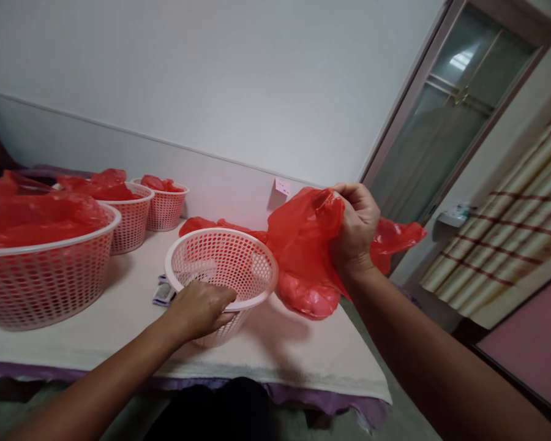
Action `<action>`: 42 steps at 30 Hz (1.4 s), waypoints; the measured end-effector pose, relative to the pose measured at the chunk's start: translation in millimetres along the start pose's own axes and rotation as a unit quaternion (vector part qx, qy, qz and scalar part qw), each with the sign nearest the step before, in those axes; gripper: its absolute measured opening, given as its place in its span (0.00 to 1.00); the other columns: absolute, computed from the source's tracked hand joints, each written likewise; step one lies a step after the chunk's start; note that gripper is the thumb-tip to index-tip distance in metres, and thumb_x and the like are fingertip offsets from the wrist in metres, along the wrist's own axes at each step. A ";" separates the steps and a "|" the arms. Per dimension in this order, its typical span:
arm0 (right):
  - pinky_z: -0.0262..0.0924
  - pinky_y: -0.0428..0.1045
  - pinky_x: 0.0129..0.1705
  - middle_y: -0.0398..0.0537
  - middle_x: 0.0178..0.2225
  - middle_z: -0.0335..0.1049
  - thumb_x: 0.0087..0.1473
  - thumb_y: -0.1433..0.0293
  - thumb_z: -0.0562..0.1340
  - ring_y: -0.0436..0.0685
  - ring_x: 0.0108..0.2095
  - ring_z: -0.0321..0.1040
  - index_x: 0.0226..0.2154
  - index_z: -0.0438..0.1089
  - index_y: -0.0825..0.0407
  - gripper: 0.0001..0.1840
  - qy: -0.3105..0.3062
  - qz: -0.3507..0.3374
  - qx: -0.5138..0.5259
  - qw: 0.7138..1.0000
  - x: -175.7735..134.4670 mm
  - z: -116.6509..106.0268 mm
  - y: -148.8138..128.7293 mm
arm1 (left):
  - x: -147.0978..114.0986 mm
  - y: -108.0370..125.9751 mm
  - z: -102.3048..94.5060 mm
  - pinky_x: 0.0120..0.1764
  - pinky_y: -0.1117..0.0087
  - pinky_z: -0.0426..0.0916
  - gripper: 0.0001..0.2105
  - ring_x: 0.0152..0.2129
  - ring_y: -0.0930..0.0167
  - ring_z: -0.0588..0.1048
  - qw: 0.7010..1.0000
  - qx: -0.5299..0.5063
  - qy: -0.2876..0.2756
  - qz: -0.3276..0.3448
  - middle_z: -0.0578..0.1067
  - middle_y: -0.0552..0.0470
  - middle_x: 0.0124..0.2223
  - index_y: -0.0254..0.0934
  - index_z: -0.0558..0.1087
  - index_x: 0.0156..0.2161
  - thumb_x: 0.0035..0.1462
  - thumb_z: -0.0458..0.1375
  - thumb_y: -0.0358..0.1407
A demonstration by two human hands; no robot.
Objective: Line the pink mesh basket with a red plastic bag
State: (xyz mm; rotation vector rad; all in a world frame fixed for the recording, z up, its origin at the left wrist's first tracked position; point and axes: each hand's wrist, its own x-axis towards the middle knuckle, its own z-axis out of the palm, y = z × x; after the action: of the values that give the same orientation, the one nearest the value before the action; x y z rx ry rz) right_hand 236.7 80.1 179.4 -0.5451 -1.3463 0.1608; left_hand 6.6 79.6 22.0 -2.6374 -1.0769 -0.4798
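Note:
A pink perforated plastic basket (266, 288) stands, slightly tilted, near the front of the cloth-covered table. My left hand (204, 308) is closed over its near rim, thumb toward the inside and fingers below outside. Nothing but its own mesh wall shows inside it. To the right, above the table, my right hand (357, 223) is closed on a red plastic bag (305, 245). The bag hangs crumpled beside the basket, with another part of red film sticking out past my wrist. More red plastic bags (211, 224) lie behind the basket.
On the left stand several pink baskets (87, 263) with red bags inside. A folded patterned cloth (163, 290) lies left of my basket. A small pink paper (282, 186) is on the wall behind. A glass door (454, 116) and a striped curtain (500, 245) are at the right.

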 end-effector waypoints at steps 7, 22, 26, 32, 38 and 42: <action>0.59 0.45 0.30 0.41 0.27 0.63 0.51 0.76 0.60 0.47 0.26 0.61 0.27 0.67 0.51 0.04 -0.010 -0.094 0.038 0.995 14.1 17.8 -23.5 | 0.1 3.2 -2.3 0.27 0.67 0.64 0.05 0.28 0.62 0.79 1.000 0.001 0.004 -0.006 0.80 0.51 0.31 0.40 0.72 0.35 0.57 0.56 0.38; 0.58 0.46 0.27 0.40 0.24 0.59 0.51 0.79 0.56 0.47 0.24 0.59 0.25 0.62 0.49 0.10 -0.045 -0.150 0.142 0.977 30.2 72.8 -64.6 | -4.1 5.8 6.2 0.31 0.62 0.69 0.06 0.31 0.59 0.80 1.000 -0.016 0.020 -0.002 0.80 0.50 0.32 0.39 0.73 0.32 0.55 0.57 0.38; 0.55 0.45 0.27 0.37 0.23 0.58 0.51 0.73 0.60 0.46 0.23 0.55 0.24 0.64 0.50 0.06 -0.119 -0.055 0.073 0.989 14.5 78.0 -27.9 | -7.2 5.5 10.7 0.28 0.61 0.70 0.10 0.30 0.56 0.79 1.000 -0.013 0.022 -0.018 0.80 0.47 0.32 0.39 0.75 0.36 0.57 0.55 0.41; 0.52 0.45 0.28 0.36 0.21 0.59 0.48 0.72 0.56 0.48 0.24 0.56 0.22 0.62 0.51 0.05 -0.188 0.066 -0.149 0.969 -12.9 77.8 31.8 | -10.1 6.6 11.8 0.32 0.60 0.71 0.11 0.31 0.58 0.79 1.000 -0.018 0.012 -0.005 0.80 0.48 0.34 0.39 0.75 0.38 0.59 0.54 0.43; 0.54 0.48 0.31 0.39 0.21 0.63 0.48 0.71 0.58 0.52 0.25 0.61 0.23 0.65 0.51 0.04 -0.229 0.127 -0.267 0.927 -29.4 70.6 82.3 | -7.8 6.9 10.9 0.31 0.61 0.71 0.15 0.31 0.59 0.79 1.000 -0.020 0.012 -0.004 0.80 0.48 0.33 0.39 0.74 0.36 0.62 0.50 0.46; 0.60 0.52 0.42 0.49 0.35 0.72 0.52 0.69 0.57 0.56 0.37 0.68 0.37 0.69 0.54 0.10 -0.217 0.114 -0.275 0.930 -33.0 60.9 92.1 | -8.4 5.5 12.2 0.32 0.62 0.70 0.14 0.31 0.60 0.79 1.000 -0.022 0.007 -0.005 0.80 0.49 0.33 0.39 0.74 0.36 0.61 0.52 0.45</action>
State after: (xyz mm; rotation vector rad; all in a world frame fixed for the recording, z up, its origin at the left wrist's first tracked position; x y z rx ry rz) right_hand 189.2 163.1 115.2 -1.1941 -1.7679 0.0931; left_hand 7.4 74.8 7.0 -2.6643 -1.0879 -0.5300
